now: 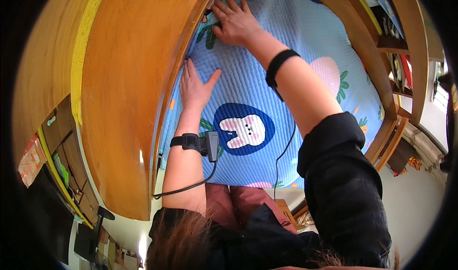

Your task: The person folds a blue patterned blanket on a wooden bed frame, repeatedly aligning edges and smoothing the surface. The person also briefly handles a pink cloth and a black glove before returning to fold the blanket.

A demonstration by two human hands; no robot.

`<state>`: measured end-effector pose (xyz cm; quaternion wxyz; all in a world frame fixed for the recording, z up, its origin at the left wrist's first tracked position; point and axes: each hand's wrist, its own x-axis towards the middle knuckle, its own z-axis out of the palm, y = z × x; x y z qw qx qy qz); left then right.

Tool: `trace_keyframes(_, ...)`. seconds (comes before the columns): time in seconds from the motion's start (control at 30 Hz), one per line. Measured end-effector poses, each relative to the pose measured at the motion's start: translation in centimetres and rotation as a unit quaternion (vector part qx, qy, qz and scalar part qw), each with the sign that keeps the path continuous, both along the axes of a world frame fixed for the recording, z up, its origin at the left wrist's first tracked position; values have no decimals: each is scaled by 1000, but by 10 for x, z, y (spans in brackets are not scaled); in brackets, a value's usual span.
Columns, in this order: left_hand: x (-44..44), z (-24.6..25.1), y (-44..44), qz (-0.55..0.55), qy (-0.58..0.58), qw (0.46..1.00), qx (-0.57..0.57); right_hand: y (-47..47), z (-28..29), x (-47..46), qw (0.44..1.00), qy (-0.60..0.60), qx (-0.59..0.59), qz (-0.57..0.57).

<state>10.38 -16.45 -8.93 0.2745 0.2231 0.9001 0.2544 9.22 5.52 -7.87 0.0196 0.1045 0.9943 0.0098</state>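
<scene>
A light-blue quilted bed cover (247, 80) with a white rabbit on a dark blue oval (247, 130), leaves and pink shapes spreads in front of me. My left hand (195, 87) rests on it with thumb apart, its fingertips at the edge beside the brown wooden panel (132, 84). Farther up, my right hand (237, 21) presses the cover with spread fingers, close to the same panel edge. Neither hand grips anything that I can see. Soft creases run through the cover beyond my right hand.
A wooden bed rail (374, 80) bounds the cover on the right, with shelves of books (402, 70) past it. A black cable (189, 189) runs from my left wrist device (212, 146). Wooden drawers (68, 145) stand at the lower left.
</scene>
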Motion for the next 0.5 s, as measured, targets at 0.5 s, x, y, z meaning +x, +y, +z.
trace_keyframes(0.5,2,-12,-9,-28,8,999,-29,-90,73,176,928,32,-366,61)
